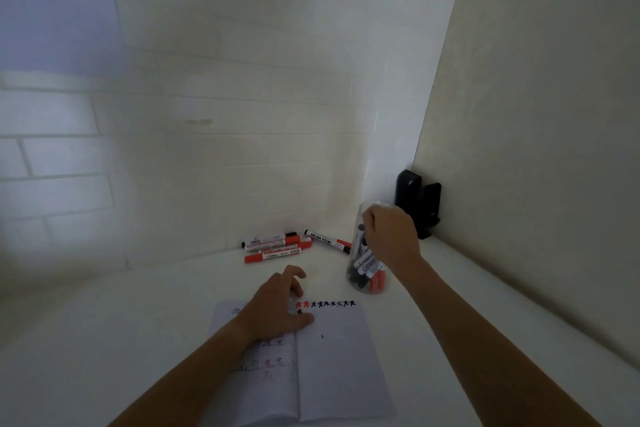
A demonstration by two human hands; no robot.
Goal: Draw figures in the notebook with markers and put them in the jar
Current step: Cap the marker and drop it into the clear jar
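loose markers, black holder behind jar

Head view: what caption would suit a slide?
Right hand at clear jar of markers; left hand rests on notebook.

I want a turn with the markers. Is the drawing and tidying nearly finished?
About halfway. Done: a row of red and black figures in the notebook, and several markers already in the jar. In hand: the right hand is at the jar's mouth while the left hand rests on the notebook. Left: the loose markers by the wall.
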